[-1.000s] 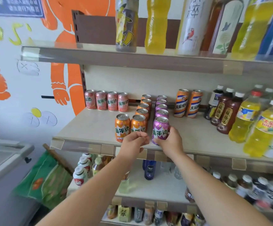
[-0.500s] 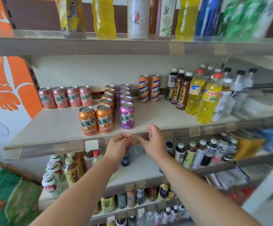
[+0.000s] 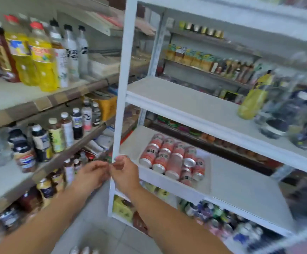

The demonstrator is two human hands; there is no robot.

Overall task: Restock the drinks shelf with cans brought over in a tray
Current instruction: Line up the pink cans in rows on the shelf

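Forearms outstretched, left hand (image 3: 92, 176) and right hand (image 3: 126, 173) nearly touch, grips loose and empty.

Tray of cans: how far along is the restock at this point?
Done: cannot judge; the drinks shelf shows only bottles here. In hand: nothing, left hand and right hand are both empty, near the white rack. Left: many pink cans lie on their sides in the tray on that rack.

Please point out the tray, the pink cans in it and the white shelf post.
tray (image 3: 206, 173), head view, bare floor near its right rim.
pink cans (image 3: 178, 162), head view, side of a middle can.
white shelf post (image 3: 121, 107), head view, middle of its front face.
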